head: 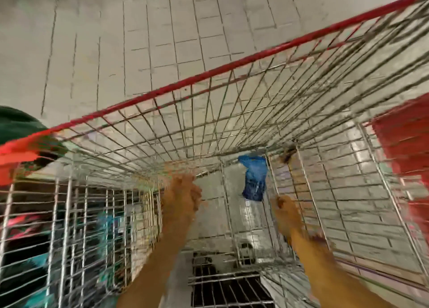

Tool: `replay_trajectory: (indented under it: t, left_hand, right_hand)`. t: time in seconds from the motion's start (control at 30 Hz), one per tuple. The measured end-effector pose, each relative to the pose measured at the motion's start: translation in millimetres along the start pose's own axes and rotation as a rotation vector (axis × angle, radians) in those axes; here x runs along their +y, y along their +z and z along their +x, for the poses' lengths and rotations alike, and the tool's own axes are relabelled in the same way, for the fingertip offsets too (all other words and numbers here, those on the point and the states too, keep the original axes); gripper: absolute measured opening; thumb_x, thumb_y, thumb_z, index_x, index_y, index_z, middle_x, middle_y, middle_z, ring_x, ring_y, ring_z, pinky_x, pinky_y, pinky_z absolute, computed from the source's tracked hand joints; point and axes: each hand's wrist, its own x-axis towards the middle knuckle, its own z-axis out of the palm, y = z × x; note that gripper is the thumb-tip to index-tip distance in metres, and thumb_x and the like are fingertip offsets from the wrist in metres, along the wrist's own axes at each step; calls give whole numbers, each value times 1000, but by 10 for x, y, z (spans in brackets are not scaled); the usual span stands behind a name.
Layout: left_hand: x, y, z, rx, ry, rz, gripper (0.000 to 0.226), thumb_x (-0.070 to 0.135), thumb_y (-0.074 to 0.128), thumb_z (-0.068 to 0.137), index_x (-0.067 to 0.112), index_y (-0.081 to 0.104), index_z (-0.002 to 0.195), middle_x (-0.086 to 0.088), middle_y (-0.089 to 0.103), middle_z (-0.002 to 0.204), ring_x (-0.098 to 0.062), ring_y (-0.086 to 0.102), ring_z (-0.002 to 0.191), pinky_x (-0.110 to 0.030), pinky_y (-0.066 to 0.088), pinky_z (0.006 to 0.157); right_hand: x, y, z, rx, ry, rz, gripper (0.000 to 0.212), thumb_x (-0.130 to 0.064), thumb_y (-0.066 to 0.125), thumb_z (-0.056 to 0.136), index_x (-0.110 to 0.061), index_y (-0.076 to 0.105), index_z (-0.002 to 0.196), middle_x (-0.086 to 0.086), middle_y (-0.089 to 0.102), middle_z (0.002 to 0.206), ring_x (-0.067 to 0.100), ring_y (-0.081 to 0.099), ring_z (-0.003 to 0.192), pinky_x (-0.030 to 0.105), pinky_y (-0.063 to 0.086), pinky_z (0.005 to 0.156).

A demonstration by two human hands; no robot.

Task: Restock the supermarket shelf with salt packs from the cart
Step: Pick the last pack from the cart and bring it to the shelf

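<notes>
The person is reaching down into the wire cart [232, 112] — this looks like the picking-up step, with one pack left to fetch. The picture is blurry, so small things are hard to see.

A blue salt pack [254, 180] sits deep inside the cart, near its bottom, leaning by a wire wall. It is the only pack that shows in there.

The left hand [185, 198] is inside the cart, to the left of the pack and apart from it. Its fingers look curled, but the blur hides whether they hold a wire or nothing, so that cannot be told. The right hand [284, 212] is just below the pack, very near it, maybe not touching yet. Its fingers look bent too, and how they lie is not clear.

Next, the right hand likely needs to go a little further in and close around the pack — then lift it out over the cart's red rim [255, 56].
</notes>
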Motion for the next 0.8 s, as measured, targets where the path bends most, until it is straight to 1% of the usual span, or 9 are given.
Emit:
replay_trajectory:
  t: [0.03, 0.1, 0.2, 0.33, 0.43, 0.5, 0.57, 0.7, 0.8]
  left_hand:
    - [-144, 13, 95, -8, -28, -9, 24, 21, 49, 102, 10, 60, 84, -3, 55, 54, -7, 42, 33, -15, 30, 32]
    - [-442, 61, 298, -24, -67, -23, 24, 18, 48, 103, 10, 56, 82, -7, 51, 57, -8, 41, 34, -15, 29, 32]
    - [-875, 126, 530, -34, -64, 6, 27, 19, 45, 105, 8, 56, 83, -2, 52, 51, -11, 41, 37, -16, 30, 35]
    - [-1360, 171, 729, -66, -69, 35, 30, 24, 44, 105, 19, 54, 77, -1, 56, 56, -12, 43, 41, -17, 33, 36]
    - [-1625, 113, 826, -83, -105, 94, 26, 25, 46, 102, 18, 56, 79, -6, 54, 63, -17, 44, 48, -18, 33, 37]
    - [-1759, 59, 837, -100, -91, 132, 25, 30, 48, 101, 16, 60, 85, -1, 60, 64, -13, 49, 48, -19, 35, 37]
    - [-1821, 16, 831, -102, -61, 142, 22, 31, 48, 101, 18, 62, 89, 2, 63, 64, -9, 51, 48, -19, 37, 38]
    - [-1857, -46, 838, -101, -50, 156, 24, 28, 47, 102, 10, 60, 93, 1, 60, 62, -10, 50, 46, -19, 37, 37]
    - [-1809, -107, 832, -94, -54, 152, 24, 30, 51, 100, 9, 61, 94, -3, 61, 64, -12, 50, 47, -20, 37, 38]
  right_hand:
    - [77, 115, 122, -10, 9, 1, 29, -13, 56, 99, -15, 50, 71, 11, 53, 68, 30, 52, 70, 39, 41, 63]
    - [225, 341, 391, -41, -11, -57, 26, -21, 61, 96, -22, 44, 77, 5, 51, 83, 22, 49, 80, 33, 43, 71]
    - [447, 636, 809, -98, 37, -158, 19, -24, 62, 95, -17, 46, 86, 3, 47, 99, 16, 43, 93, 30, 40, 83]
    - [653, 932, 1230, 26, 108, -76, 32, -29, 62, 95, -5, 58, 75, 10, 55, 75, 25, 54, 77, 35, 41, 65]
    - [716, 1087, 1481, 78, 131, -78, 56, -48, 62, 91, 6, 64, 106, 21, 66, 89, 35, 67, 90, 39, 44, 57]
    - [764, 1153, 1638, 85, 151, -20, 71, -54, 71, 82, 5, 59, 118, 21, 65, 104, 36, 65, 103, 38, 55, 73]
    - [805, 1211, 1735, 76, 158, 61, 80, -50, 82, 71, 1, 55, 125, 18, 64, 119, 34, 65, 106, 47, 56, 87]
    - [825, 1291, 1765, 63, 91, 98, 63, -33, 89, 66, -12, 64, 120, 9, 71, 109, 27, 67, 98, 43, 57, 88]
    - [810, 1327, 1654, 56, 81, 172, 45, -14, 87, 68, -16, 64, 107, 8, 71, 101, 30, 67, 95, 49, 56, 87]
